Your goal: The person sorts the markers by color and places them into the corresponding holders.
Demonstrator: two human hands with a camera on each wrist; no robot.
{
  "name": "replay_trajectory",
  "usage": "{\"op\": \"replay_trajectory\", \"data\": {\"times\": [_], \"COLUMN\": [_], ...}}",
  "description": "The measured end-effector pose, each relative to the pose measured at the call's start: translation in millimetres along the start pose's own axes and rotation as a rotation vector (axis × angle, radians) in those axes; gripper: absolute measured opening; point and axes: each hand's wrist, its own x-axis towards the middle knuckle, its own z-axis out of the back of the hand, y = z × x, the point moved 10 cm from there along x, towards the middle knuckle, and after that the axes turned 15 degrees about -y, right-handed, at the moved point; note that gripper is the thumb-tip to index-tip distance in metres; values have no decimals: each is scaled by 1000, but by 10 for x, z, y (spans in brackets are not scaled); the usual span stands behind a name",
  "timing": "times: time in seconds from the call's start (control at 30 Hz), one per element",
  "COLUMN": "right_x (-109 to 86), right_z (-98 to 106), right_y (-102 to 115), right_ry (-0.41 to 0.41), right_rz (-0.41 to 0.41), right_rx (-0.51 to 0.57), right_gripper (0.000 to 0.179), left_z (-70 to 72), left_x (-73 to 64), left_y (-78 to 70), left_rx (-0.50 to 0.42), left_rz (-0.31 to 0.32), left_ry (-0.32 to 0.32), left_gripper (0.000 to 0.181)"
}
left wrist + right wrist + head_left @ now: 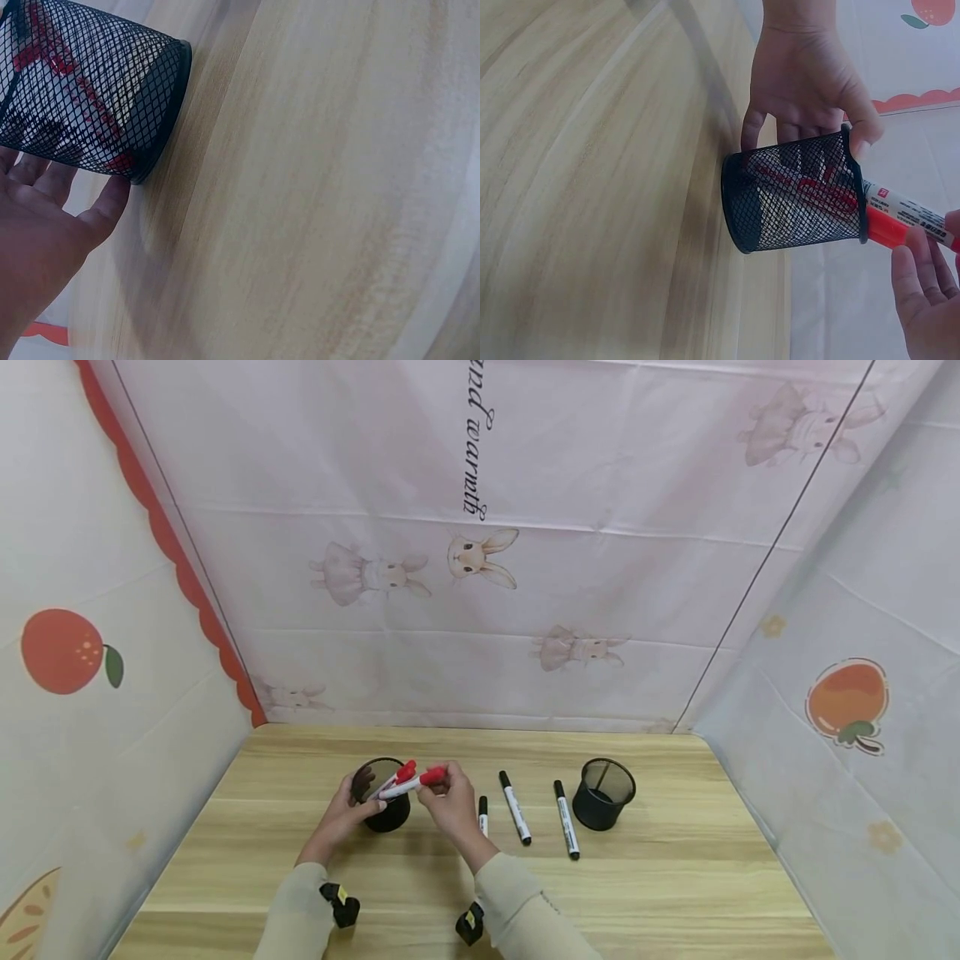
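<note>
My left hand [341, 817] holds a black mesh pen cup [388, 820], with the thumb at the rim and the fingers around the side. The cup [802, 199] stands upright on the table. My right hand [455, 810] pinches a white marker with a red cap [408, 784] near its capped end. That marker [904, 208] slants over the cup's mouth, its other end at the rim. Red and white markers [64, 67] show through the mesh inside the cup. One red cap [886, 228] sticks out beside the held marker.
To the right of my right hand, black-capped white markers lie on the wooden table: one [483, 806] partly behind the wrist, another [515, 808], and a third [567, 820]. A second black mesh cup [600, 810] stands at the right. Printed cloth walls [480, 677] enclose the table.
</note>
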Motion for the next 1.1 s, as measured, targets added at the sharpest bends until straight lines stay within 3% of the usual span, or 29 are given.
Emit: {"op": "replay_trajectory", "data": {"times": [0.17,0.33,0.57,0.77,1.1], "right_x": [3,64,15,77,61], "right_z": [-36,-126,-131,-203,-252], "right_y": [-24,-319,-102,-373,-385], "right_ry": [23,26,45,27,27], "right_rz": [9,3,12,11,123], "right_rx": [-1,-13,5,-44,-133], "right_gripper": [21,15,17,19,20], "left_z": [-1,-4,-3,-2,1], "left_x": [-1,1,4,1,-6], "left_y": [-4,-16,-42,-62,-67], "left_rx": [-3,-1,3,-7,18], "left_rz": [4,-1,-9,-13,-22], "left_ry": [0,-1,1,6,-2], "left_gripper": [79,78,76,76,74]}}
